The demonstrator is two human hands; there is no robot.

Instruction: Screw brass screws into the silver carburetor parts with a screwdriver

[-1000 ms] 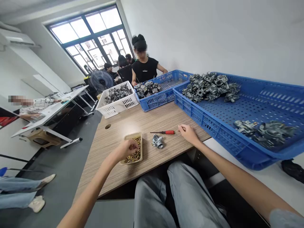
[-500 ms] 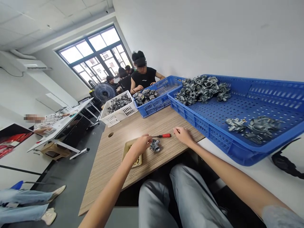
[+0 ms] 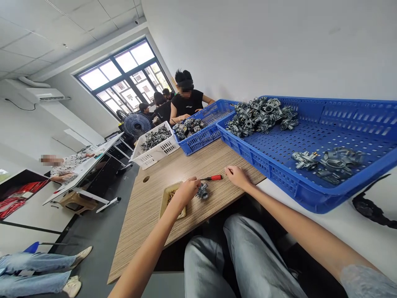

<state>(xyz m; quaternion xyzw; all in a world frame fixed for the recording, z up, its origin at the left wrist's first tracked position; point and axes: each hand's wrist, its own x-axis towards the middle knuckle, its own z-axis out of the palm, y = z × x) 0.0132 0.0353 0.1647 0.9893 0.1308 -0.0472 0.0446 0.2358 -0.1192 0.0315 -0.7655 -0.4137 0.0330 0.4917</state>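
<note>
On tbl [image 3: 186, 163]: 1 carb [image 3: 204, 192], 1 screwdriver [image 3: 216, 177]; L hand [image 3: 189, 189] curled at carb, R hand [image 3: 237, 177] half-curled, both holds unclear.

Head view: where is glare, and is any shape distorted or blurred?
Head view: the upper window panes glare white and the tabletop shows soft sheen; same view, the large blue crate looks stretched rightward, and some metal parts at its near end look smeared.

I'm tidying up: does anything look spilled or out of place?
Nothing stands out. The visible brass pieces are inside the tub, partly hidden by the left arm. The screwdriver and one metal part lie on the table, between the left hand and right hand.
</note>
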